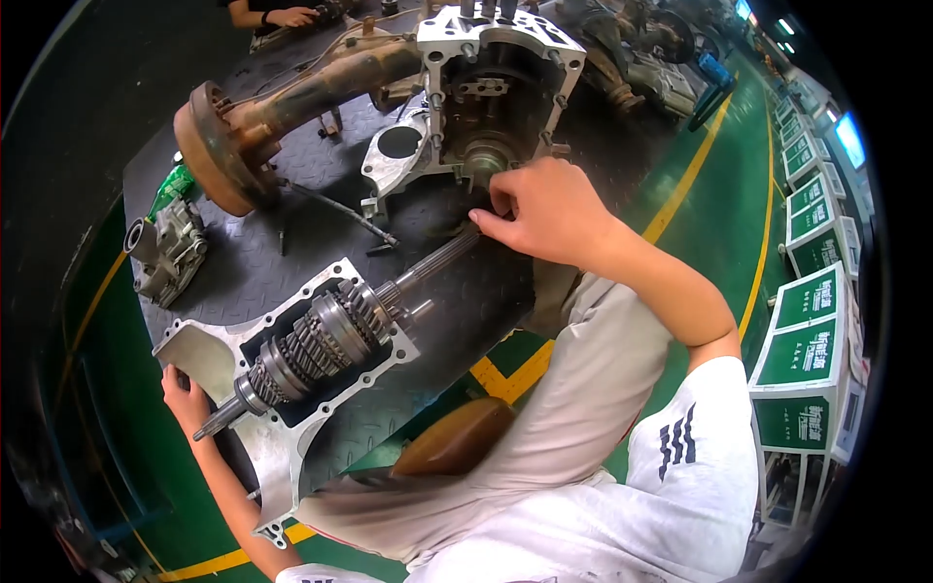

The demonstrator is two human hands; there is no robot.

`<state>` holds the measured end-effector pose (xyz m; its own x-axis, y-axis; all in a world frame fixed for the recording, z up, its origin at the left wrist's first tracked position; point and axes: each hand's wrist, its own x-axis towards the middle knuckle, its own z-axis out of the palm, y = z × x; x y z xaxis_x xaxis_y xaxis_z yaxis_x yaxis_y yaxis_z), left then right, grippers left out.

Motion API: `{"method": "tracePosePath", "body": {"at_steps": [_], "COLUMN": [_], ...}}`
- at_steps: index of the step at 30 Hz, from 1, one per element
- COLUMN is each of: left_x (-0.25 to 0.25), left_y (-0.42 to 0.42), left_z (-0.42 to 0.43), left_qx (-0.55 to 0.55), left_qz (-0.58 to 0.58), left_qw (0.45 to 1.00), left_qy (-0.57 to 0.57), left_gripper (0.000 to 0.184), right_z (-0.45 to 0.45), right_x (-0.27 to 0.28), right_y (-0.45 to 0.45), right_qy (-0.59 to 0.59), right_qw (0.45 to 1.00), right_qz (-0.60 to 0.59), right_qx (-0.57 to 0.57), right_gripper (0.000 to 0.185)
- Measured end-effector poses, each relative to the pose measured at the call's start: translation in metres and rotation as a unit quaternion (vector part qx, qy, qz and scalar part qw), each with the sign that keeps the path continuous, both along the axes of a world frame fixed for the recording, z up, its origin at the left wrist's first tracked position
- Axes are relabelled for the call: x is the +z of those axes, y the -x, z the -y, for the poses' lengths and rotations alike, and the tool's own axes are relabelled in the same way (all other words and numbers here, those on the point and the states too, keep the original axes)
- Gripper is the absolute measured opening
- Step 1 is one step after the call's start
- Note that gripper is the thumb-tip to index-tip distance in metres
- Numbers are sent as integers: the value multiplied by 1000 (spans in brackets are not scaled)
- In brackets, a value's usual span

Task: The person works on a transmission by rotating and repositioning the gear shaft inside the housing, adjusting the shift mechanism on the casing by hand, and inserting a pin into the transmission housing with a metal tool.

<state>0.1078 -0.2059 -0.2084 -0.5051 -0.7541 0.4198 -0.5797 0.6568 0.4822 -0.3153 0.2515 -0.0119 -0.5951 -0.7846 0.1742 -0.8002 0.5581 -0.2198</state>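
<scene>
A half gearbox housing [308,425] of pale cast metal lies tilted at the table's near edge. Inside it sits a gear shaft assembly [321,340] with several toothed gears. My left hand [183,400] is closed around the housing's left edge, its fingers partly hidden. From the gears, a long splined shaft [439,262] runs up and right, its far end passing beneath my right hand [546,216]. The right fingers are curled around that end with the thumb pointing left; their exact contact is hidden. Just beyond stands a larger open housing [435,92] with studs along its rim.
A rusty axle housing with a drum [216,146] occupies the table's back left. A small metal casting [167,251], a green bottle [173,185] and a rod tool [340,211] lie nearby. Another person's hand [292,17] is at the far side. Green-panelled boxes [802,340] line the right.
</scene>
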Motion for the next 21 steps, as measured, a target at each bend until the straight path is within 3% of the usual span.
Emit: {"method": "tracePosePath", "body": {"at_steps": [4, 7, 10, 11, 12, 14, 18, 21], "left_x": [6, 6, 7, 8, 9, 12, 11, 9], "left_y": [0, -2, -1, -1, 0, 2, 2, 0], "left_z": [-6, -6, -6, -5, -6, -9, -8, -6], "left_qx": [-8, -2, -9, -5, -8, -10, -18, -19], "left_qz": [-23, -13, -14, -8, -6, -13, -58, -43], "left_qw": [999, 998, 998, 998, 998, 997, 988, 993], "left_qy": [-41, -55, -68, -65, -66, -80, -143, -111], "left_gripper": [35, 35, 35, 35, 35, 35, 35, 35], "right_z": [-14, -30, -41, -44, -44, -39, -30, -27], "right_x": [3, 16, 11, 4, -1, -7, -3, -5], "right_y": [7, 16, 40, 44, 48, 53, 47, 49], "right_qy": [-7, -143, -102, -8, -10, 148, 143, 167], "right_qw": [999, 976, 968, 980, 979, 981, 981, 979], "right_qz": [-23, -48, -60, -63, -63, 54, 41, 25], "right_qx": [-47, -156, -222, -189, -192, -112, -124, -113], "right_gripper": [42, 64, 57, 55, 55, 48, 42, 40]}}
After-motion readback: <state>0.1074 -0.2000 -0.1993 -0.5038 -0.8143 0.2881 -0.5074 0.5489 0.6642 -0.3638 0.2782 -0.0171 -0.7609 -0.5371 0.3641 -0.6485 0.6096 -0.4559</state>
